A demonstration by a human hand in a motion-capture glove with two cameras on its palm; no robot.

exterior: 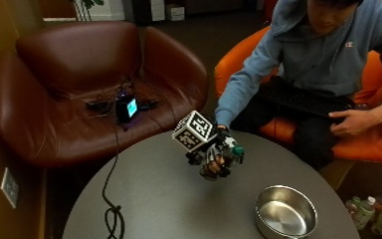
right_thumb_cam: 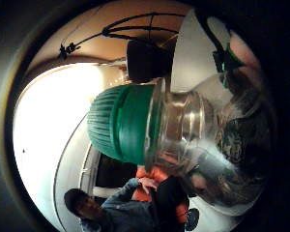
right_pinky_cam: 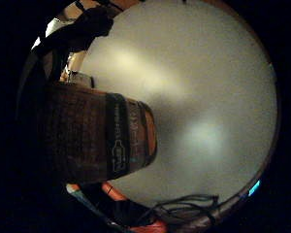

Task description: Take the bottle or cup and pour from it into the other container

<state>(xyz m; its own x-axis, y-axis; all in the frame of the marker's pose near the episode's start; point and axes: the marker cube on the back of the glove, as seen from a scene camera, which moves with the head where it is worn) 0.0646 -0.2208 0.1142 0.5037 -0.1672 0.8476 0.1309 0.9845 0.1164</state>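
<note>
Right hand (exterior: 212,153), gloved, fingers curled round a bottle (exterior: 223,158), holding it above the round grey table (exterior: 171,199) near frame centre in the outside view. Bottle tilted, its green cap (exterior: 238,150) pointing right and slightly up. Thumb side palm view: the green ribbed cap (right_thumb_cam: 121,123) and clear neck (right_thumb_cam: 183,128) fill the middle, close to the palm. Little finger side palm view: the bottle's brown labelled body (right_pinky_cam: 99,138) over the bare grey tabletop (right_pinky_cam: 199,87).

Metal bowl (exterior: 286,213) sits on the table at lower right, well apart from the bottle. Bare hand (exterior: 353,121) rests in the person's lap, upper right. Brown armchair (exterior: 78,84) at upper left.
</note>
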